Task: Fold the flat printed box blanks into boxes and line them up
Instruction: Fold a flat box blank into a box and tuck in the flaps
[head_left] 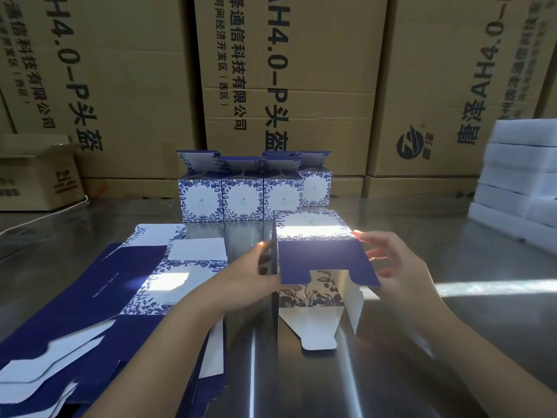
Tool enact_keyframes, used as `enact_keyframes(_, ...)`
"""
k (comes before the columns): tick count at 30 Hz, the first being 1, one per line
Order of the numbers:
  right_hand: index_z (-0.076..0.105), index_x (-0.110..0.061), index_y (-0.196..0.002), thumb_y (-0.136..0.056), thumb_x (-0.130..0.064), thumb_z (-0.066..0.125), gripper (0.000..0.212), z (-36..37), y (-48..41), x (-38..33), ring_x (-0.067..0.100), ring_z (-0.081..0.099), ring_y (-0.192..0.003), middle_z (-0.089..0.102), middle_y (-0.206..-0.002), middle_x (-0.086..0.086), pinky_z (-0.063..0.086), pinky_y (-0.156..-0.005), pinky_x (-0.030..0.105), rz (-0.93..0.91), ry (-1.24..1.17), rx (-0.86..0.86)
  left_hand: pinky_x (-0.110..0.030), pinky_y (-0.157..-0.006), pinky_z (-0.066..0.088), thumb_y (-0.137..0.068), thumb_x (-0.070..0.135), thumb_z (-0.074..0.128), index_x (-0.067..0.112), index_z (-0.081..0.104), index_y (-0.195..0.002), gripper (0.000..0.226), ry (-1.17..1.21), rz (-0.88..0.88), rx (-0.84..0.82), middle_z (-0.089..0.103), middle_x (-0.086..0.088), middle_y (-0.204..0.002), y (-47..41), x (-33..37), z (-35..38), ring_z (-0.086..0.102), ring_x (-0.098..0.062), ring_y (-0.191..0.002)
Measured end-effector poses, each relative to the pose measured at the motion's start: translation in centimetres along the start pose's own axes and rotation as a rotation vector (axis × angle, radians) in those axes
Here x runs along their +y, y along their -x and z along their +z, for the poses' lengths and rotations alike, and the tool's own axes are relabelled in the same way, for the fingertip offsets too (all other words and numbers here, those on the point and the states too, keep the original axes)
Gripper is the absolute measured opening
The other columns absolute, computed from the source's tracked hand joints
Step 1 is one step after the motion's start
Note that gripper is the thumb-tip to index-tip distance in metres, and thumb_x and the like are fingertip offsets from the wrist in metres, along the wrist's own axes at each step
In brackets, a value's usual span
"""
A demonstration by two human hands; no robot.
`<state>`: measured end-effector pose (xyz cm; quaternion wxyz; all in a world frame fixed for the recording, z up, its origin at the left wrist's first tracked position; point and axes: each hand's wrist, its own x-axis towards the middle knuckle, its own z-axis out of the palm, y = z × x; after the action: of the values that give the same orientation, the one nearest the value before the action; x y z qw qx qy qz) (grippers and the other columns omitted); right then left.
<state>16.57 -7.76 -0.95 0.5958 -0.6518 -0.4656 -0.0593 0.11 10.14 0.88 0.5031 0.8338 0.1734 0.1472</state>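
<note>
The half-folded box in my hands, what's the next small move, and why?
Probably tuck the white side flap inward. The half-folded box is squared up and lies on its side, held by the left hand and right hand, but its near end is open: the notched navy flap and white bottom flap stick out, so side flaps likely go first.

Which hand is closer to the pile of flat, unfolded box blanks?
Left. The left hand holds the half-folded box by its left edge, right beside the flat blanks; the right hand holds the box's opposite side, farther off.
</note>
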Motion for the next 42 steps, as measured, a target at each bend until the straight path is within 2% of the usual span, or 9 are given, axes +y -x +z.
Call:
enact_keyframes(3, 0.061, -0.035, -0.104, -0.058, -0.043, 0.071, 0.048, 0.0, 0.0, 0.1, 0.001, 0.062, -0.083, 0.066, -0.097, -0.025, 0.053, -0.059, 0.018, -0.024, 0.000, -0.019, -0.034, -0.104, 0.042, -0.049, 0.061, 0.081, 0.045, 0.027, -0.142, 0.109, 0.052, 0.108, 0.115, 0.037, 0.020, -0.142, 0.1, 0.2, -0.2, 0.042, -0.003, -0.128)
enact_keyframes(6, 0.063, -0.041, -0.098, -0.063, -0.037, 0.080, 0.040, -0.2, -0.1, 0.5, 0.009, 0.063, -0.082, 0.067, -0.103, -0.020, 0.058, -0.064, 0.037, -0.028, -0.061, -0.033, -0.031, -0.099, 0.045, -0.065, 0.034, 0.081, 0.062, 0.040, -0.117, 0.072, 0.012, 0.196, 0.196, 0.038, 0.034, -0.131, 0.0, 0.2, -0.6, 0.043, 0.000, -0.126)
enact_keyframes(9, 0.062, -0.038, -0.097, -0.062, -0.029, 0.080, 0.040, -0.2, -0.2, 0.8, 0.012, 0.064, -0.084, 0.065, -0.109, -0.020, 0.058, -0.065, 0.048, -0.021, -0.084, -0.042, -0.036, -0.099, 0.047, -0.076, 0.008, 0.074, 0.055, 0.049, -0.101, 0.059, 0.004, 0.277, 0.229, 0.045, 0.025, -0.131, -0.1, -0.1, -0.9, 0.049, -0.001, -0.122)
enact_keyframes(12, 0.060, -0.035, -0.094, -0.059, -0.033, 0.080, 0.040, -0.2, -0.3, 1.0, 0.015, 0.065, -0.085, 0.064, -0.114, -0.020, 0.057, -0.066, 0.051, -0.007, -0.097, -0.041, -0.039, -0.097, 0.049, -0.077, 0.012, 0.076, 0.048, 0.053, -0.098, 0.048, 0.006, 0.319, 0.217, 0.053, 0.025, -0.124, -0.1, -0.1, -0.8, 0.052, 0.005, -0.117)
enact_keyframes(16, 0.060, -0.034, -0.093, -0.061, -0.026, 0.082, 0.040, -0.2, -0.2, 0.9, 0.011, 0.065, -0.082, 0.065, -0.111, -0.020, 0.058, -0.066, 0.044, -0.006, -0.084, -0.040, -0.037, -0.095, 0.050, -0.071, 0.029, 0.082, 0.044, 0.055, -0.096, 0.040, -0.008, 0.337, 0.223, 0.058, 0.030, -0.112, 0.0, -0.2, -0.7, 0.053, 0.010, -0.113)
enact_keyframes(23, 0.064, -0.032, -0.101, -0.078, -0.006, 0.074, 0.036, -0.5, -0.1, 1.0, 0.009, 0.066, -0.080, 0.067, -0.103, -0.010, 0.055, -0.066, 0.023, -0.128, 0.033, -0.015, -0.034, -0.094, 0.052, -0.077, 0.009, 0.076, 0.038, 0.059, -0.087, 0.035, -0.052, 0.370, 0.259, 0.061, 0.015, -0.112, 0.0, -0.4, -1.0, 0.058, 0.000, -0.110)
enact_keyframes(29, 0.070, -0.028, -0.082, -0.080, 0.005, 0.062, 0.034, -0.7, -0.1, 0.7, -0.006, 0.059, -0.085, 0.060, -0.118, -0.009, 0.041, -0.070, 0.001, -0.252, 0.227, -0.044, -0.026, -0.097, 0.048, -0.081, 0.000, 0.068, 0.035, 0.073, -0.080, 0.035, -0.040, 0.364, 0.233, 0.058, 0.005, -0.112, 0.2, -0.5, -1.0, 0.058, -0.007, -0.113)
enact_keyframes(38, 0.075, -0.022, -0.081, -0.077, 0.011, 0.063, 0.036, -0.2, 0.4, 0.2, -0.005, 0.060, -0.086, 0.057, -0.122, -0.017, 0.041, -0.066, 0.002, -0.233, 0.231, -0.054, -0.002, -0.088, 0.036, -0.079, 0.006, 0.068, 0.043, 0.067, -0.086, 0.038, -0.216, 0.408, 0.319, 0.043, 0.036, -0.119, 1.1, 0.5, -0.1, 0.044, 0.016, -0.114)
enact_keyframes(42, 0.053, -0.030, -0.068, -0.070, -0.010, 0.056, 0.020, -0.3, 0.7, -1.1, 0.014, 0.061, -0.075, 0.061, -0.109, -0.018, 0.047, -0.060, 0.021, -0.307, 0.182, -0.027, -0.007, -0.102, 0.028, -0.077, 0.016, 0.075, 0.038, 0.064, -0.104, 0.037, -0.188, 0.488, 0.339, 0.051, 0.033, -0.126, 1.4, 1.3, 0.1, 0.035, 0.016, -0.124)
